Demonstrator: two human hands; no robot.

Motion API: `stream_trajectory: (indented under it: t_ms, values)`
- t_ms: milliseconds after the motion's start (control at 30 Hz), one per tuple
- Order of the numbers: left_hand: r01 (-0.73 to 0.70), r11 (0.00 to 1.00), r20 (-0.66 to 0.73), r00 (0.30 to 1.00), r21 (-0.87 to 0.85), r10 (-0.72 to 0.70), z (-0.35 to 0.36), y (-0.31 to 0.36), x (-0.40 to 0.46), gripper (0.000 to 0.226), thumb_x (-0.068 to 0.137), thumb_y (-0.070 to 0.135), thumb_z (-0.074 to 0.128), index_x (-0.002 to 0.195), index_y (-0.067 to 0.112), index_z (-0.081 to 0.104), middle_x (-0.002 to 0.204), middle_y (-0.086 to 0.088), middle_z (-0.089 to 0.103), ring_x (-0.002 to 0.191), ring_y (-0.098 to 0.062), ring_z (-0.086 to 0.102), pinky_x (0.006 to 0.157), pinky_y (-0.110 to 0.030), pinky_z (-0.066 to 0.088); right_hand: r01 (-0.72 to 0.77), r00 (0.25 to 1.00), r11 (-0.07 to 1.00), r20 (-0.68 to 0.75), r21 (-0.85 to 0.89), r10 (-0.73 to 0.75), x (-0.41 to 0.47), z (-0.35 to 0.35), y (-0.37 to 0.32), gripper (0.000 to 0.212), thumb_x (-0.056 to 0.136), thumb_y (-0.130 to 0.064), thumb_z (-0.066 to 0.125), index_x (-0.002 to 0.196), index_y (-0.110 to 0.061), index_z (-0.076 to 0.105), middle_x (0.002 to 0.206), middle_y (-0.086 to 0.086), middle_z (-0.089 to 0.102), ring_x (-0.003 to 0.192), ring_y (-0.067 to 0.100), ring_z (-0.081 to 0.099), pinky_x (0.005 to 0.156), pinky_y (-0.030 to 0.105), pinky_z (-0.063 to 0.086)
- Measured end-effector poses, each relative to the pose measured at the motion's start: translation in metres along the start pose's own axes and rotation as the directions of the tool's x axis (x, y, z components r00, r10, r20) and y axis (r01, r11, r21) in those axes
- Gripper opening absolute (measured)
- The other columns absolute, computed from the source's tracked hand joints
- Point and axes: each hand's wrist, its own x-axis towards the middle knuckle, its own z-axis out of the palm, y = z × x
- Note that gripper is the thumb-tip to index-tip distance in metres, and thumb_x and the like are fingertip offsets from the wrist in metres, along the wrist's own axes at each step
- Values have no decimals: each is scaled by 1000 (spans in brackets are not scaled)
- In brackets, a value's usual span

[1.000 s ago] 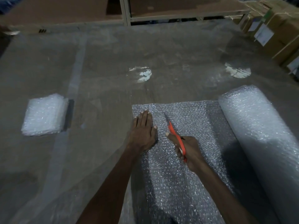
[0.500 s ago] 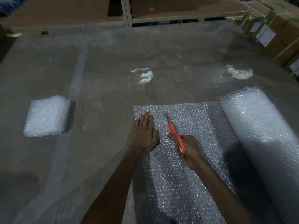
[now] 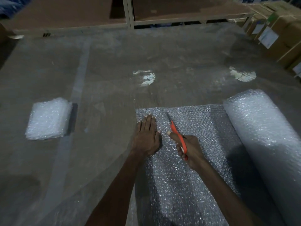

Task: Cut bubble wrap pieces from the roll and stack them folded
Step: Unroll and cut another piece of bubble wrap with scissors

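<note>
A big bubble wrap roll (image 3: 263,137) lies on the floor at the right. Its unrolled sheet (image 3: 197,121) spreads flat to the left of it. My left hand (image 3: 146,136) presses flat on the sheet near its left edge, fingers straight. My right hand (image 3: 190,149) grips orange-handled scissors (image 3: 177,136), whose blades point away from me into the sheet close to its far edge. A stack of folded bubble wrap pieces (image 3: 48,119) sits on the floor at the far left.
The grey concrete floor (image 3: 114,62) carries a pale stripe and two bright light patches. A metal shelf frame (image 3: 130,15) stands at the back. Cardboard boxes (image 3: 280,33) are piled at the back right.
The scissors and my right hand have crept forward along the cut toward the sheet's far edge. My left hand stays pressed on the sheet.
</note>
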Motion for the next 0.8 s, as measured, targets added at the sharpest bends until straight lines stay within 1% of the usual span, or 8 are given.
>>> stream_trajectory:
  t_ms: [100, 267, 400, 467, 533, 600, 667, 800]
  values:
    - [7, 1000, 7, 1000, -30, -7, 1, 1, 1, 70, 100, 43, 9, 159, 6, 9, 167, -13, 1, 154, -26, -3, 125, -44, -2, 6, 1000, 1000, 0, 6, -6, 2, 2, -4, 56, 78, -39, 86, 96, 11, 68, 54, 5, 57, 37, 13, 43, 36, 20, 33]
    - [10, 999, -6, 1000, -47, -11, 3, 0, 1, 69, 100, 43, 11, 159, 6, 9, 167, -13, 1, 154, -25, -3, 125, -43, -3, 9, 1000, 1000, 5, -5, -9, 1, 3, -8, 41, 80, -36, 85, 84, 1, 68, 51, 4, 54, 34, 11, 41, 35, 18, 31]
    - [13, 998, -6, 1000, -57, -13, 3, 0, 1, 70, 100, 43, 11, 159, 7, 10, 167, -12, 1, 154, -25, -3, 125, -44, -2, 16, 1000, 1000, 18, -3, -16, 2, 1, -6, 38, 80, -32, 85, 82, 1, 67, 51, 4, 54, 34, 12, 41, 36, 19, 31]
    - [15, 998, -6, 1000, -56, -15, 2, 1, 0, 70, 100, 43, 11, 159, 7, 10, 167, -13, 1, 154, -25, -2, 125, -44, -2, 16, 1000, 1000, 16, -3, -16, 2, 2, -6, 40, 80, -33, 85, 82, 1, 67, 51, 4, 54, 35, 12, 41, 36, 20, 32]
    - [18, 998, 2, 1000, -58, -18, 1, 1, 0, 70, 100, 43, 11, 159, 6, 8, 167, -13, 0, 154, -25, -3, 125, -44, -3, 15, 1000, 1000, 6, 0, -15, 3, 2, -6, 44, 79, -35, 86, 87, 5, 68, 53, 5, 56, 35, 12, 42, 35, 20, 32]
    - [20, 998, 4, 1000, -60, -20, 1, 1, 0, 70, 100, 43, 10, 159, 6, 8, 167, -13, -1, 154, -25, -4, 125, -43, -4, 8, 1000, 1000, -8, 0, -8, 5, 3, -7, 55, 79, -37, 86, 94, 13, 68, 55, 7, 58, 36, 12, 43, 35, 20, 33]
    - [26, 998, 8, 1000, -52, -26, 2, 1, 1, 70, 99, 43, 10, 159, 6, 7, 167, -12, -1, 154, -25, -4, 125, -43, -4, 2, 1000, 1000, -5, -1, -2, 6, 4, -6, 61, 78, -39, 86, 101, 15, 67, 57, 8, 59, 37, 12, 44, 35, 21, 34]
    - [24, 998, 2, 1000, -56, -24, 2, 1, 1, 72, 98, 45, 7, 159, 7, 8, 167, -12, -1, 154, -25, -4, 125, -44, -3, 3, 1000, 1000, 5, -15, -3, 6, 3, -5, 62, 78, -40, 85, 101, 15, 67, 54, 6, 58, 36, 12, 44, 36, 21, 34]
